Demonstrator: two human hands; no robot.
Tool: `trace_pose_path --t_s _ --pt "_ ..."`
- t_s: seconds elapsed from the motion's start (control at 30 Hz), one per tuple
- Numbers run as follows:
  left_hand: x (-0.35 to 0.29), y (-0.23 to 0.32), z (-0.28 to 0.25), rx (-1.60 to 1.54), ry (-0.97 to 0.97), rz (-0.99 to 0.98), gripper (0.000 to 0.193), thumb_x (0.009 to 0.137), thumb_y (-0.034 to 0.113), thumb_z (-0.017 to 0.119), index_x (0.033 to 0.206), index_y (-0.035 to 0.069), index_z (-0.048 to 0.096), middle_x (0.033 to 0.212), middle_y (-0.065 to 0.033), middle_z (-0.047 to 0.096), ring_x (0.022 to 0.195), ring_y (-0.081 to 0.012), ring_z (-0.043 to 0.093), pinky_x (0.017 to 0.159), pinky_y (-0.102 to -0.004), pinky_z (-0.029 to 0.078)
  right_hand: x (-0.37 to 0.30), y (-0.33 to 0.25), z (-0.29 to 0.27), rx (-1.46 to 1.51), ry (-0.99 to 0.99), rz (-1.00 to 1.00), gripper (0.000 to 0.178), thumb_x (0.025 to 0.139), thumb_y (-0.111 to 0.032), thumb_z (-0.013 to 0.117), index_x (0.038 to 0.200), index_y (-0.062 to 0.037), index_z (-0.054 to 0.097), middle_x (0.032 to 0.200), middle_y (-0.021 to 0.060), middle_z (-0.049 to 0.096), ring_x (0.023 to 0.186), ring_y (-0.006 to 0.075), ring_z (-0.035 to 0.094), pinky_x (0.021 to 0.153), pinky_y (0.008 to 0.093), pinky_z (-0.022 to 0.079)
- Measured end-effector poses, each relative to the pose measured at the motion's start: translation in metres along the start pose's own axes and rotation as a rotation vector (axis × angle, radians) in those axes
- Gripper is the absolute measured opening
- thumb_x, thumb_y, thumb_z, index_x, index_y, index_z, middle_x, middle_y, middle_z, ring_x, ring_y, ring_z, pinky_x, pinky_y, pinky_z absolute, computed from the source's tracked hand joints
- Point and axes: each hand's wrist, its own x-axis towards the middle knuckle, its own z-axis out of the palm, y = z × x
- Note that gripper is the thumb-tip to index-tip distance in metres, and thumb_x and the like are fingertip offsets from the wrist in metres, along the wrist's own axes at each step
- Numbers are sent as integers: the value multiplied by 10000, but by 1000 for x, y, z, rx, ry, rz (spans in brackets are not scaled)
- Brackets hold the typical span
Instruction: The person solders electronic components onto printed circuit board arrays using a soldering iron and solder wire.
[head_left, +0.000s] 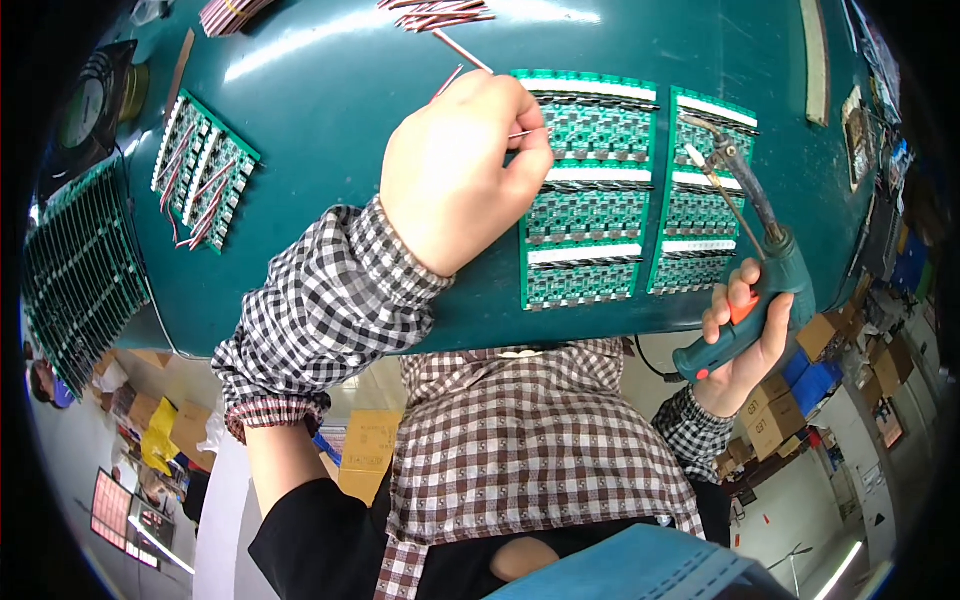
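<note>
My left hand is closed in a pinch on a thin reddish wire, whose end points toward a panel of green circuit boards. My right hand wraps round the green handle of a soldering gun with a red trigger. The gun's bent metal tip hangs over a second green circuit board panel, to the right of the first. White strips and short black wires run in rows across both panels. More red and white wires lie just beyond my left hand.
A bundle of wires and a loose wire pile lie at the far edge. On the left are a wired board, a rack of boards and a black fan. A pale strip sits far right on the green table.
</note>
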Motion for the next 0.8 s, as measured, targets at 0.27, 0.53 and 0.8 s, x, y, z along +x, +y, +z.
trace_pose_path --t_s 0.27,0.53,0.8 --pt "-1 0 2 46 19 6 105 700 17 652 765 50 576 698 -24 543 571 -112 523 506 -231 437 -8 13 14 -450 -27 -53 481 895 -354 535 1099 68 429 796 108 515 634 199 568 466 269 509" --pt "0 2 4 53 19 5 105 691 20 654 759 49 579 683 -25 535 591 -134 528 532 -245 442 -13 17 19 -594 -39 -74 495 856 -308 577 1139 78 450 835 139 543 672 220 613 527 298 540" --pt "0 7 6 48 32 -16 105 697 33 659 761 49 578 684 -24 536 587 -133 516 531 -247 436 -14 11 19 -647 -42 -67 487 836 -280 597 1142 76 465 852 145 551 674 219 614 545 307 536"
